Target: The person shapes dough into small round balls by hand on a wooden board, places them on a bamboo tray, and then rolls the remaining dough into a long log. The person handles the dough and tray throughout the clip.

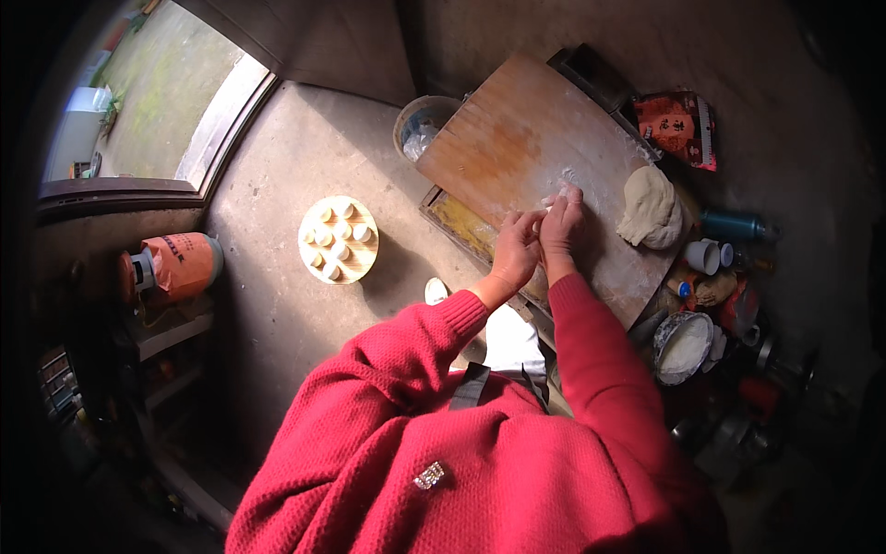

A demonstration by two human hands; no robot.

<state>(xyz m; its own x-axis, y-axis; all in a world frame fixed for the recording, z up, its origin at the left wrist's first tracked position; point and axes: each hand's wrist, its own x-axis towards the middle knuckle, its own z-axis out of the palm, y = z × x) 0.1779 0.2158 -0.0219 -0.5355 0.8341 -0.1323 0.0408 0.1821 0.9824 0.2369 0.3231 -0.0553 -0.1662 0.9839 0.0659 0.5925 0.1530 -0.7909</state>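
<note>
My left hand (516,251) and my right hand (561,225) meet over a floured wooden board (484,145), their fingers bent around a small pale piece, seemingly dough, mostly hidden by them. Flour whitens the right fingers. A large lump of dough (651,208) rests on the board to the right of my hands. To the left, a round slatted tray (351,269) holds several pale round dough pieces (342,229), spaced apart and lit by the sun.
A bowl of flour (685,350), a white cup (702,257) and a teal bottle (734,226) stand right of the board. Behind it are a bucket (408,124) and a red packet (675,131). An orange-covered gas cylinder (181,266) is at left, below an open doorway (228,124).
</note>
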